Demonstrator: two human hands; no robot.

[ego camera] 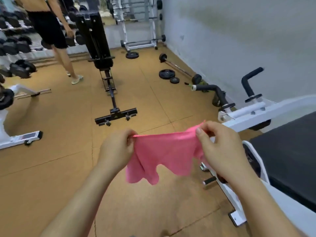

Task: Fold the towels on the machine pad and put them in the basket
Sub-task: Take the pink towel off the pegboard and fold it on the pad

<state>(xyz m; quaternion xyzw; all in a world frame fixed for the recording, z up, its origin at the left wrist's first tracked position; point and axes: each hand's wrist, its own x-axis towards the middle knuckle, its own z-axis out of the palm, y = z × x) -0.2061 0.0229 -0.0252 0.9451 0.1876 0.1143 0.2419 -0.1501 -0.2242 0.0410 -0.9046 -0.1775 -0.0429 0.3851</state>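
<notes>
A pink towel [164,154] hangs in the air in front of me, stretched along its top edge between both hands. My left hand [116,149] pinches the towel's left top corner. My right hand [220,151] pinches the right top corner, slightly higher. The towel's lower part droops in loose folds above the floor. The black machine pad [290,159] on a white frame lies at the right, beside my right forearm. No basket is in view.
A black incline bench [102,62] stands ahead on the brown floor. Weight plates [166,73] and a barbell [179,67] lie near the right wall. A person [51,31] holding dumbbells stands at the far left by a dumbbell rack [13,41].
</notes>
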